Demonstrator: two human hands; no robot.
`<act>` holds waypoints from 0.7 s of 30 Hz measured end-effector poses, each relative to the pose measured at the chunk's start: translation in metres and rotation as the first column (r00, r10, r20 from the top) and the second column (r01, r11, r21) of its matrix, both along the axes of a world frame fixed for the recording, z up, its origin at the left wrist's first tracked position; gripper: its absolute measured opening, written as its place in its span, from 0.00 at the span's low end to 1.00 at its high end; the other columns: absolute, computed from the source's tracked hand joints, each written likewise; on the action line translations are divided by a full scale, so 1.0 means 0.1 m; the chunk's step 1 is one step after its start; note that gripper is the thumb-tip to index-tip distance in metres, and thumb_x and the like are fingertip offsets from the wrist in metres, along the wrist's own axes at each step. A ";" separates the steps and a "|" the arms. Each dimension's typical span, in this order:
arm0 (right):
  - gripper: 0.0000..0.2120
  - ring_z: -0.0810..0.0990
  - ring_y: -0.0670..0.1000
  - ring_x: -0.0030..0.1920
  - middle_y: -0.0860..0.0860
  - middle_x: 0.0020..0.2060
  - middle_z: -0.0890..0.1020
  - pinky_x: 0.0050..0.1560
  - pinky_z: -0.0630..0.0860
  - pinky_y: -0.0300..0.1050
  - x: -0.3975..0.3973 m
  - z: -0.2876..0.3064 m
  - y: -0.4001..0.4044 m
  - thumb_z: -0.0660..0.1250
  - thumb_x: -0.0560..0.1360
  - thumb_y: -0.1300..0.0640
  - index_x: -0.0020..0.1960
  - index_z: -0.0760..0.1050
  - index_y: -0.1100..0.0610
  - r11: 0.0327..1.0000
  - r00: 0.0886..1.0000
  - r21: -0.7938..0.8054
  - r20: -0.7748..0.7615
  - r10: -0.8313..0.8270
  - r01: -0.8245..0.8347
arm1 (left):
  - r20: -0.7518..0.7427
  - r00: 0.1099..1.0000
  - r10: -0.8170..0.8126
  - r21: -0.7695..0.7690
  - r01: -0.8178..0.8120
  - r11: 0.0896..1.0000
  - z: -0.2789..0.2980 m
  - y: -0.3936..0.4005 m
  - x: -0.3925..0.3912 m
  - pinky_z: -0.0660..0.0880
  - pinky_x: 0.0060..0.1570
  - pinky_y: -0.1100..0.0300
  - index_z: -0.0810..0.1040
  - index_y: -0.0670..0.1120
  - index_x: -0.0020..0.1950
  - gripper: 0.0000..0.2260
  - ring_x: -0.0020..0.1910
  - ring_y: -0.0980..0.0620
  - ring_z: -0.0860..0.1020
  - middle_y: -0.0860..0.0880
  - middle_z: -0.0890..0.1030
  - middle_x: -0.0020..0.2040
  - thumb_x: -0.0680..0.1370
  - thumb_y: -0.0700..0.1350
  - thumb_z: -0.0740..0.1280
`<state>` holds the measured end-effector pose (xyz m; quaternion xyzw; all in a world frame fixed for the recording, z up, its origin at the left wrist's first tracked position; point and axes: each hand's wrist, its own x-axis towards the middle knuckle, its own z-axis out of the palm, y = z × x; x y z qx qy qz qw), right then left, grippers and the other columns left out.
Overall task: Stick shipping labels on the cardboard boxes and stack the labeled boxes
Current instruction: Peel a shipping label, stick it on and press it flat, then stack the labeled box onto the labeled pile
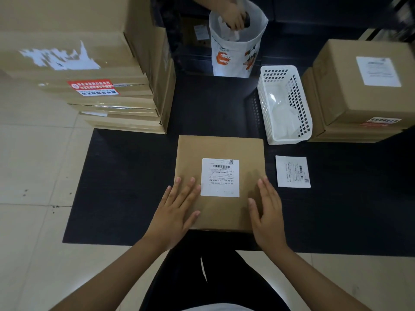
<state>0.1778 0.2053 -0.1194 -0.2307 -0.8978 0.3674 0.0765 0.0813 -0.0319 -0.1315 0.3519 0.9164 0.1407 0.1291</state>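
label print too small to read

A label lies on the box, basket behind-right, box stack farther right.

flat square brown cardboard box on black mat, white shipping label stuck centred on top; spare white label sheet just right.

label print too small to read, second person's hand cut off at top edge
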 end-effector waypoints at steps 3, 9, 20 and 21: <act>0.27 0.57 0.43 0.74 0.44 0.74 0.62 0.75 0.56 0.45 -0.04 0.03 0.02 0.62 0.80 0.50 0.76 0.60 0.54 0.968 0.980 -0.153 0.014 -0.198 0.198 | 0.133 0.973 0.186 0.207 -0.211 0.955 0.07 0.02 -0.01 0.44 0.76 0.56 0.47 0.53 0.79 0.29 0.78 0.53 0.42 0.56 0.46 0.79 0.82 0.57 0.54; 0.35 0.66 0.48 0.70 0.48 0.70 0.69 0.70 0.66 0.52 0.06 -0.04 -0.02 0.65 0.72 0.37 0.75 0.61 0.49 0.826 0.915 -0.393 0.166 -0.368 0.404 | 0.831 0.420 0.365 0.207 -0.842 0.498 0.20 0.15 0.00 0.64 0.66 0.59 0.50 0.58 0.77 0.31 0.69 0.58 0.65 0.59 0.61 0.74 0.79 0.56 0.61; 0.27 0.77 0.45 0.58 0.45 0.59 0.78 0.62 0.75 0.51 0.13 -0.05 -0.09 0.67 0.74 0.44 0.71 0.69 0.49 0.771 0.898 -0.464 0.164 -0.409 0.436 | 0.878 0.299 0.374 0.162 -0.921 0.355 0.17 0.28 0.19 0.73 0.58 0.58 0.66 0.56 0.71 0.22 0.58 0.59 0.76 0.59 0.77 0.60 0.78 0.53 0.65; 0.26 0.77 0.45 0.58 0.45 0.58 0.79 0.62 0.76 0.50 0.12 0.00 -0.11 0.68 0.74 0.44 0.70 0.69 0.49 0.767 0.894 -0.466 0.147 -0.423 0.440 | 0.871 0.311 0.380 0.173 -0.919 0.355 0.21 0.28 0.18 0.73 0.57 0.59 0.67 0.55 0.71 0.21 0.58 0.59 0.76 0.59 0.77 0.60 0.78 0.53 0.65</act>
